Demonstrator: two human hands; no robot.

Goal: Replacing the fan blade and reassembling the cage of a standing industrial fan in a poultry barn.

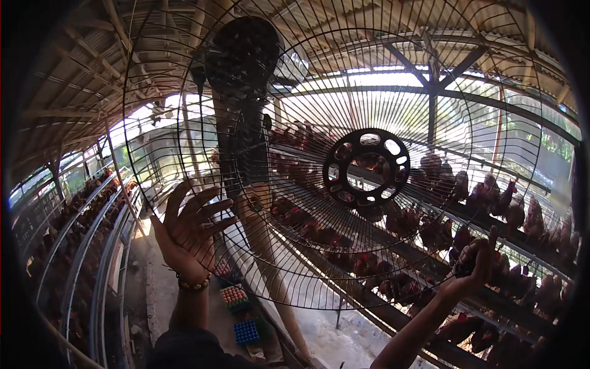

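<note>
A round wire fan guard (365, 166) with a dark perforated hub ring fills the middle of the view, tilted up before me. My left hand (187, 230) is at its lower left, fingers spread against the wires, a beaded bracelet on the wrist. My right hand (473, 264) grips the guard at its lower right edge. Beyond the wires, a dark fan motor housing (243, 52) tops a dark upright mount on a pale pole (276, 283). Whether the guard touches the mount, I cannot tell.
Rows of caged brown hens line both sides, with metal rails (86, 246) at left and troughs (534, 249) at right. Egg trays (235, 297) and a blue tray (245, 331) lie low beside the pole. A corrugated roof (356, 24) on beams is overhead.
</note>
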